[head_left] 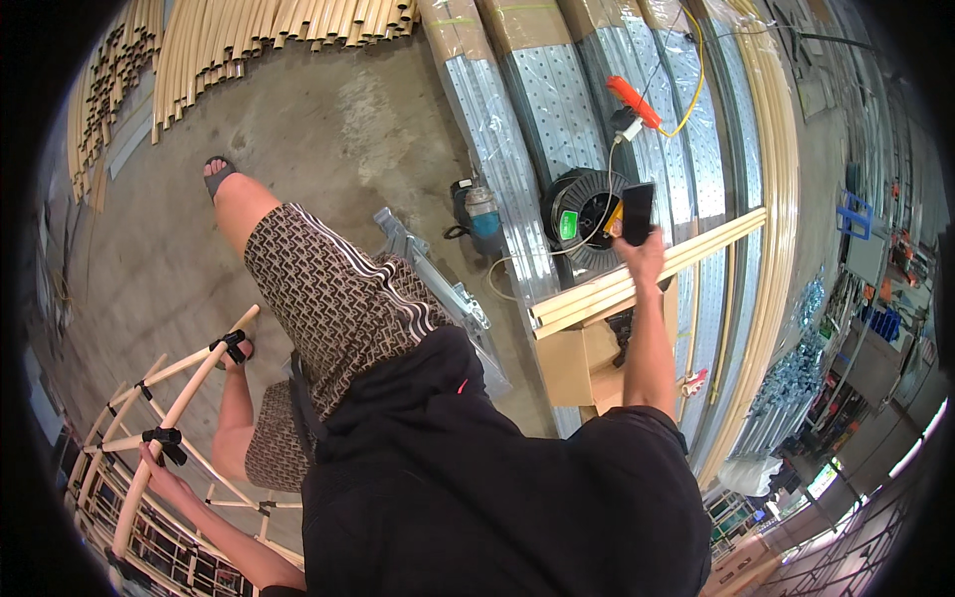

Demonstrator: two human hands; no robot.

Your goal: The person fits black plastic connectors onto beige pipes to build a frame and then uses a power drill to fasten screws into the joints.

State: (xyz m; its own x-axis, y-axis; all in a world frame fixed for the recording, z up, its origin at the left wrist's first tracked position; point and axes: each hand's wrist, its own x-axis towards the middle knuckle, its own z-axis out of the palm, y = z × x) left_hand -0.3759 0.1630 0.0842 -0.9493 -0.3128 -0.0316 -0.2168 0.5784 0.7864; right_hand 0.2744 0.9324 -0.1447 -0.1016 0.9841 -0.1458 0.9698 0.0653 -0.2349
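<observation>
My right hand (645, 255) is closed on the lower end of a black smartphone (639, 211), above a black cable spool (565, 199) with a green label. A yellow item (615, 221) shows just beside the phone. At the lower left, my left hand (167, 480) grips a beige pipe (149, 486) of a rack frame, close to a black metal joint (165, 444). The fingertips are partly hidden by the pipe. More beige pipes and black joints of the same rack spread out below that hand.
Beige pipes (597, 294) lie across wrapped perforated metal profiles (547, 99), above an open cardboard box (569, 363). An orange power strip (634, 101) with a yellow cord rests on the profiles. A teal power tool (483, 211) stands nearby. Pipe bundles (288, 20) lie at the far left.
</observation>
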